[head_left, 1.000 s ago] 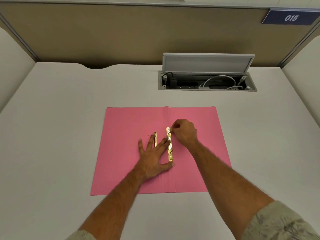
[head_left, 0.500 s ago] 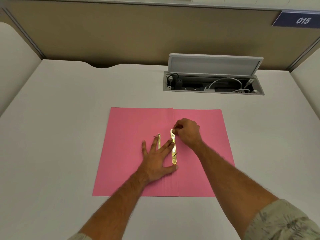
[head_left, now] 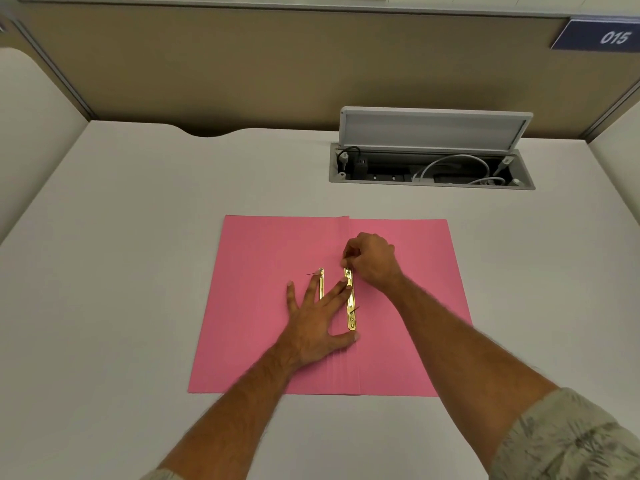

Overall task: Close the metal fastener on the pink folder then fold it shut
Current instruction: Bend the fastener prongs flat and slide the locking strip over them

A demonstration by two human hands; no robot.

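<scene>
The pink folder [head_left: 263,306] lies open and flat on the white desk. Beside its centre crease lies a gold metal fastener bar [head_left: 350,306], running near to far, with a thin prong sticking up near its lower end. A second gold strip [head_left: 321,284] lies a little to the left, partly under my fingers. My left hand [head_left: 311,323] is spread flat on the folder, fingertips touching the fastener bar and thumb below its near end. My right hand [head_left: 370,263] is curled at the bar's far end, fingertips pinched on a thin prong there.
An open cable box [head_left: 433,168] with its lid raised is set into the desk behind the folder, with plugs and white cables inside. A tan partition wall [head_left: 277,71] bounds the back, with a blue sign 015 [head_left: 602,36] at top right.
Both hands stay at the fastener. My right hand's fingertips have shifted slightly up past the bar's far end. The camera view has drifted a little.
</scene>
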